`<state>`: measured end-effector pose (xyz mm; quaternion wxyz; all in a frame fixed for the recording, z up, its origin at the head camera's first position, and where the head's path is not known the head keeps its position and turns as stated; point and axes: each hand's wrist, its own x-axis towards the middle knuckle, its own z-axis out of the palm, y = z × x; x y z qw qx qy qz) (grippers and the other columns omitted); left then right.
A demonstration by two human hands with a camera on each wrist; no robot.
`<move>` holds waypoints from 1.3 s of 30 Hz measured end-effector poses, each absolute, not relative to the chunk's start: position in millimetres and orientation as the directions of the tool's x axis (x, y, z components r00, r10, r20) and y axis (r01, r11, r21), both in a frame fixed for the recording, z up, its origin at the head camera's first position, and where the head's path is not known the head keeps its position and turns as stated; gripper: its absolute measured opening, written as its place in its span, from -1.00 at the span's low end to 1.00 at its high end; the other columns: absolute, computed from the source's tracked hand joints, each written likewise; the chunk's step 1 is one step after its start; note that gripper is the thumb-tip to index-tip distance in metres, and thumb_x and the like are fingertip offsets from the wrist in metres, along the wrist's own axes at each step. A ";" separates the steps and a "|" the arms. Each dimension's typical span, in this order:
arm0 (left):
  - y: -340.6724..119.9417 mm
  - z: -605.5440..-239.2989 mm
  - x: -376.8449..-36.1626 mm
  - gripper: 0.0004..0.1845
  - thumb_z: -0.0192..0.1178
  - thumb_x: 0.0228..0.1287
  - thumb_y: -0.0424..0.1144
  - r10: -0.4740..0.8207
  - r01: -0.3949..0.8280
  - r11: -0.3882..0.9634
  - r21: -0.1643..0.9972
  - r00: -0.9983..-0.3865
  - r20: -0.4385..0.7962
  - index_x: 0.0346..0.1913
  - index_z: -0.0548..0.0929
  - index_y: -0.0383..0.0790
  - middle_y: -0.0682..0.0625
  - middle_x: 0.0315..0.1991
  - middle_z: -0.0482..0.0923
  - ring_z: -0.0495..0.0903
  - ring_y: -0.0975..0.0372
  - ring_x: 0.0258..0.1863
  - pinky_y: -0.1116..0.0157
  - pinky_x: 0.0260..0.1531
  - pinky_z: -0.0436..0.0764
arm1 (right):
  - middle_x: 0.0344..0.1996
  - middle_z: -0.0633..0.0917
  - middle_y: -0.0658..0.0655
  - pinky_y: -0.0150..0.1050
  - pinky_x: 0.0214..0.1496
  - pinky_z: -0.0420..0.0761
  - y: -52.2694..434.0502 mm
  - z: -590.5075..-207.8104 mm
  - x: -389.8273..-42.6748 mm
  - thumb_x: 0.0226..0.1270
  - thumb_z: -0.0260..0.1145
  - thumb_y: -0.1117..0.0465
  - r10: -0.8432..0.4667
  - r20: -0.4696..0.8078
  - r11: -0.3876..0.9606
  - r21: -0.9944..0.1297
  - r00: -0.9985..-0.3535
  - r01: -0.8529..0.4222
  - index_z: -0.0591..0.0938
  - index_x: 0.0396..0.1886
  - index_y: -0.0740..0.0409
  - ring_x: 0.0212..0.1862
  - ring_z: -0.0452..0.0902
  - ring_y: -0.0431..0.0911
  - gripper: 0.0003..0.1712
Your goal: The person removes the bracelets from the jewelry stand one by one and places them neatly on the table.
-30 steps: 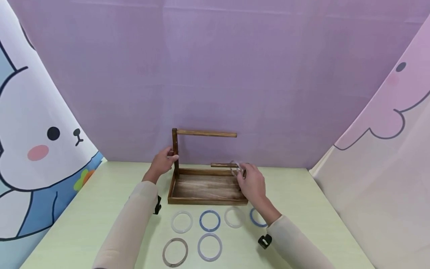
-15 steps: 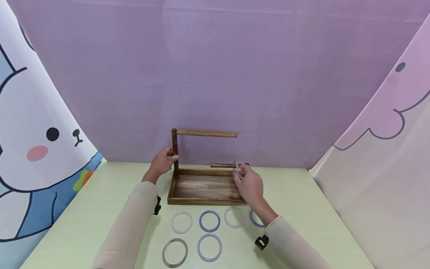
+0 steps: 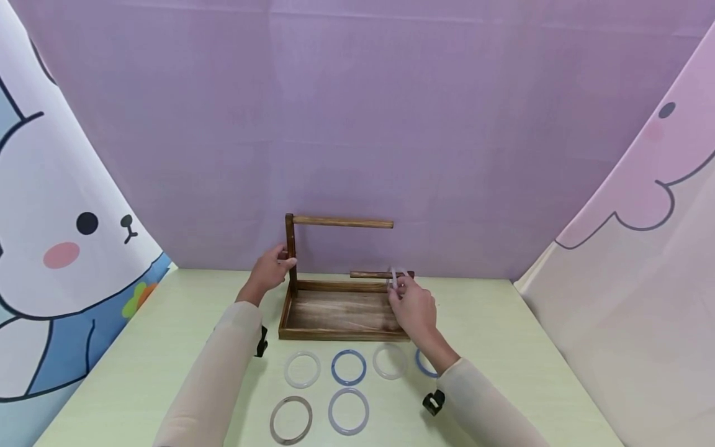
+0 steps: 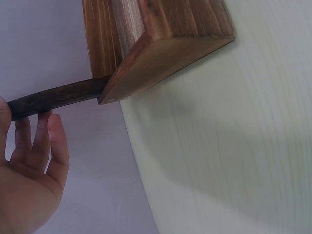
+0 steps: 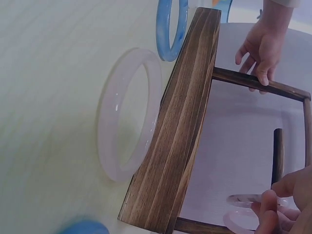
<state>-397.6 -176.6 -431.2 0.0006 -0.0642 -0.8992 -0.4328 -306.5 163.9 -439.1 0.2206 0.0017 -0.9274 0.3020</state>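
a: bangle (image 3: 395,277): pinched in right hand (image 3: 414,308) fingertips at the lower rod (image 3: 373,274); looks stiff, smooth, brittle.
b: left hand (image 3: 270,270) fingers hold the stand's post (image 3: 290,248). grip the bangle's rim.

Purple backdrop (image 3: 357,124), cartoon curtains (image 3: 61,248), pale-green table (image 3: 503,347).

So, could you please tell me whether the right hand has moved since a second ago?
Yes. The right hand has shifted slightly left along the lower wooden bar, carrying the clear bangle onto it.
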 end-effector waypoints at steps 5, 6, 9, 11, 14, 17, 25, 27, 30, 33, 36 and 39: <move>-176.3 -430.6 -397.3 -0.47 0.02 0.62 -0.10 0.113 0.120 0.614 0.780 -0.992 0.063 0.50 0.28 -0.21 -0.29 0.42 0.39 0.54 -0.18 0.28 0.00 0.02 0.72 | -0.29 0.86 0.01 -0.30 -0.64 0.37 163.8 -439.8 -307.0 0.32 0.42 0.12 0.125 0.403 0.817 -0.560 -0.907 -0.136 0.75 -0.16 0.01 -0.58 0.57 -0.14 -0.85; -176.2 -430.7 -397.4 -0.47 0.02 0.62 -0.10 0.113 0.120 0.615 0.779 -0.992 0.063 0.50 0.28 -0.21 -0.29 0.42 0.39 0.54 -0.18 0.27 0.00 0.01 0.72 | -0.29 0.86 0.00 -0.30 -0.64 0.37 164.0 -440.0 -307.1 0.32 0.42 0.12 0.123 0.402 0.817 -0.560 -0.907 -0.138 0.76 -0.16 0.00 -0.59 0.56 -0.15 -0.86; -175.8 -430.8 -397.4 -0.47 0.02 0.62 -0.09 0.112 0.118 0.620 0.776 -0.992 0.062 0.50 0.28 -0.21 -0.28 0.42 0.40 0.55 -0.17 0.26 0.00 0.01 0.71 | -0.30 0.86 0.00 -0.31 -0.64 0.37 164.7 -440.9 -307.6 0.33 0.41 0.13 0.117 0.401 0.815 -0.561 -0.909 -0.143 0.77 -0.17 0.00 -0.59 0.56 -0.17 -0.86; -175.4 -430.8 -397.6 -0.47 0.01 0.63 -0.09 0.114 0.119 0.622 0.774 -0.992 0.061 0.51 0.27 -0.20 -0.28 0.42 0.39 0.55 -0.17 0.26 -0.01 0.02 0.71 | -0.31 0.86 0.01 -0.31 -0.64 0.37 165.0 -441.1 -307.9 0.33 0.41 0.13 0.113 0.401 0.815 -0.561 -0.909 -0.146 0.77 -0.16 0.01 -0.58 0.57 -0.17 -0.86; -175.2 -430.7 -398.0 -0.46 0.01 0.63 -0.09 0.111 0.116 0.622 0.775 -0.992 0.059 0.52 0.26 -0.18 -0.28 0.42 0.39 0.55 -0.17 0.26 -0.02 0.02 0.70 | -0.32 0.85 0.01 -0.31 -0.65 0.37 165.3 -440.9 -307.8 0.33 0.42 0.13 0.112 0.402 0.813 -0.563 -0.909 -0.149 0.77 -0.17 0.03 -0.59 0.57 -0.16 -0.86; -175.8 -430.1 -397.9 -0.43 0.01 0.63 -0.08 0.114 0.115 0.623 0.774 -0.992 0.055 0.55 0.22 -0.19 -0.28 0.44 0.38 0.54 -0.17 0.28 -0.01 0.03 0.70 | -0.33 0.85 0.02 -0.31 -0.64 0.37 164.9 -440.0 -307.2 0.33 0.43 0.13 0.111 0.404 0.812 -0.563 -0.908 -0.151 0.77 -0.18 0.05 -0.58 0.57 -0.15 -0.86; -175.8 -431.0 -397.4 -0.44 0.02 0.62 -0.09 0.120 0.124 0.613 0.780 -0.991 0.064 0.52 0.25 -0.21 -0.30 0.43 0.37 0.54 -0.19 0.27 0.00 0.01 0.72 | -0.37 0.85 0.02 -0.28 -0.59 0.49 164.1 -438.2 -307.5 0.30 0.46 0.15 0.108 0.450 0.815 -0.550 -0.886 -0.181 0.76 -0.22 0.07 -0.48 0.72 -0.08 -0.88; -176.4 -431.7 -398.1 -0.45 0.02 0.62 -0.08 0.121 0.130 0.613 0.780 -0.990 0.069 0.52 0.25 -0.21 -0.30 0.43 0.37 0.54 -0.18 0.27 0.01 -0.01 0.72 | -0.38 0.85 0.03 -0.26 -0.58 0.53 164.2 -438.2 -307.9 0.29 0.47 0.16 0.109 0.466 0.814 -0.549 -0.878 -0.191 0.76 -0.24 0.08 -0.46 0.74 -0.06 -0.89; -176.7 -431.2 -398.2 -0.46 0.02 0.63 -0.07 0.122 0.133 0.617 0.776 -0.990 0.072 0.51 0.27 -0.21 -0.30 0.43 0.37 0.55 -0.18 0.26 0.02 -0.02 0.72 | -0.37 0.85 0.06 -0.26 -0.57 0.55 164.1 -437.8 -308.6 0.30 0.47 0.16 0.111 0.483 0.809 -0.552 -0.869 -0.203 0.75 -0.24 0.07 -0.44 0.76 -0.04 -0.89; -176.7 -430.6 -398.2 -0.47 0.02 0.63 -0.07 0.122 0.132 0.618 0.775 -0.990 0.071 0.50 0.28 -0.21 -0.30 0.43 0.37 0.55 -0.18 0.26 0.02 -0.02 0.72 | -0.37 0.85 0.08 -0.24 -0.56 0.57 163.7 -436.3 -309.0 0.31 0.47 0.15 0.115 0.496 0.801 -0.559 -0.860 -0.215 0.75 -0.22 0.07 -0.42 0.78 -0.02 -0.88; -176.6 -430.5 -397.9 -0.48 0.02 0.62 -0.08 0.121 0.131 0.616 0.777 -0.990 0.071 0.48 0.29 -0.21 -0.30 0.43 0.38 0.54 -0.18 0.26 0.02 -0.02 0.72 | -0.37 0.85 0.06 -0.21 -0.53 0.61 163.2 -434.2 -308.6 0.32 0.46 0.12 0.123 0.496 0.793 -0.569 -0.860 -0.215 0.75 -0.19 0.06 -0.39 0.79 -0.02 -0.85; -176.5 -431.2 -397.3 -0.50 0.03 0.62 -0.09 0.118 0.130 0.611 0.781 -0.990 0.072 0.46 0.31 -0.20 -0.29 0.42 0.39 0.54 -0.18 0.27 0.01 -0.02 0.72 | -0.38 0.85 0.04 -0.18 -0.49 0.62 163.0 -432.8 -308.2 0.32 0.46 0.11 0.127 0.489 0.790 -0.577 -0.863 -0.210 0.76 -0.17 0.07 -0.38 0.79 -0.03 -0.83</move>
